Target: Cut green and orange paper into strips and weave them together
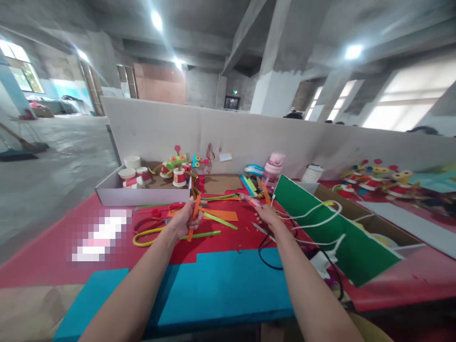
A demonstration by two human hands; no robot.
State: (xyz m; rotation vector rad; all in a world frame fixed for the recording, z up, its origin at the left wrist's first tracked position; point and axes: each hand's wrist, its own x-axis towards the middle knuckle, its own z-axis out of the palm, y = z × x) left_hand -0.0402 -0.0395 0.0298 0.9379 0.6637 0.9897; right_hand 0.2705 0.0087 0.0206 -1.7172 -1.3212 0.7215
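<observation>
My left hand [185,221] is closed on an orange paper strip [194,225], which stands nearly upright between the fingers. To the right, my right hand [266,216] grips what looks like a small pink glue gun [249,199], its tip toward the left; the fingers hide part of it. Between and below the hands lie a flat orange paper piece [224,215] and yellow-green strips [221,221] on the red table cover [238,237]. Yellow-handled scissors [146,237] lie left of my left hand.
A white box [142,197] holds paper cups and cup figures [179,176] at the back left. On the right stand a green-sided box [320,223], white cables [317,216] and a pink bottle [273,168]. Blue board [231,285] covers the front; a white partition [242,128] runs behind.
</observation>
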